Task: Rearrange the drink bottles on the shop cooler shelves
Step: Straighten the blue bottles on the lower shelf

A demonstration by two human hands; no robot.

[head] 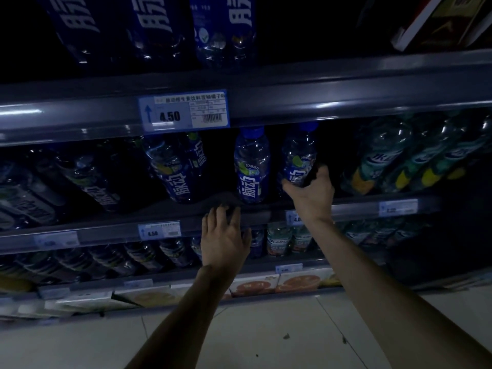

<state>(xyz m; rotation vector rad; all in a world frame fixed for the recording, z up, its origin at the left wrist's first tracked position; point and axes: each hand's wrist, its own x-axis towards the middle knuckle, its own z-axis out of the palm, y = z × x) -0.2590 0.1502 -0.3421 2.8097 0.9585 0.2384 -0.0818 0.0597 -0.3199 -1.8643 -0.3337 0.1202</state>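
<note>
Below and to the right of the large 4.50 price tag [183, 110], on the middle shelf, a blue-capped clear bottle [298, 153] stands near the shelf front, roughly upright, its cap just under the rail that carries the tag. The right hand [311, 190] grasps its lower half from below. The thumb lies against the label on the side nearer the tag, and the fingers wrap round the far side into shadow. A second blue-capped bottle [251, 166] of the same label stands directly below the tag's right end, just beside the held one, with a narrow dark gap between them. The left hand [225, 235] is lower still, beneath that second bottle. Its palm faces away, its fingers are straight and spread, and it holds nothing. The fingertips reach the dark front lip of the middle shelf [354, 207], though contact is hard to judge in the gloom. Straight under the tag a leaning blue bottle [173, 169] tilts its top toward the tag, with dark open room between it and the second bottle. Farther right of the tag, past another dark gap beyond the held bottle, stands a row of teal-and-yellow bottles [386, 161]. Above the tag are large dark-blue bottles [223, 27] on the upper shelf. Well below it are a lower row of small bottles [279, 239], then orange-printed cartons [300, 282], then pale tiled floor [266, 336]. Both forearms are bare and rise from the bottom edge, the right one stretched longer and higher than the left.
</note>
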